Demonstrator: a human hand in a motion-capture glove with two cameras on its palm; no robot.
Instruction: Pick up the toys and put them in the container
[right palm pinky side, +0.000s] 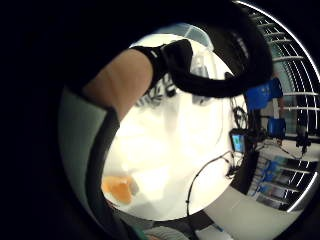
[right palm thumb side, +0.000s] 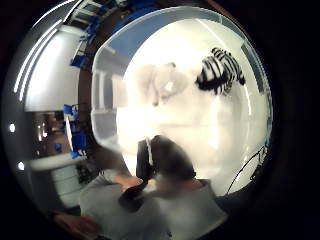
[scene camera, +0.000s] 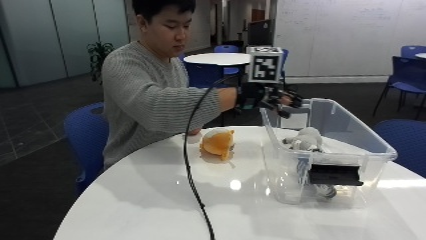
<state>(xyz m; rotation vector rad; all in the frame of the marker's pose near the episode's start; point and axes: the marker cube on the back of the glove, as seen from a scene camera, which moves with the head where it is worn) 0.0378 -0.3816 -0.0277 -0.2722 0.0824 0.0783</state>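
My gloved right hand (scene camera: 278, 101) hovers over the near-left corner of the clear plastic container (scene camera: 373, 140), fingers relaxed and holding nothing. Inside the container (right palm thumb side: 107, 85) lie a white plush toy (scene camera: 306, 138), also in the thumb side palm view (right palm thumb side: 162, 82), and a black-and-white striped toy (right palm thumb side: 220, 70). An orange plush toy (scene camera: 217, 143) lies on the white table (scene camera: 146, 200) just left of the container and in front of the person; it also shows in the little finger side palm view (right palm pinky side: 119, 189).
A black cable (scene camera: 193, 185) runs from the hand across the table to its front edge. A black label (scene camera: 336, 175) hangs on the container's front wall. Blue chairs (scene camera: 83, 135) stand around the table.
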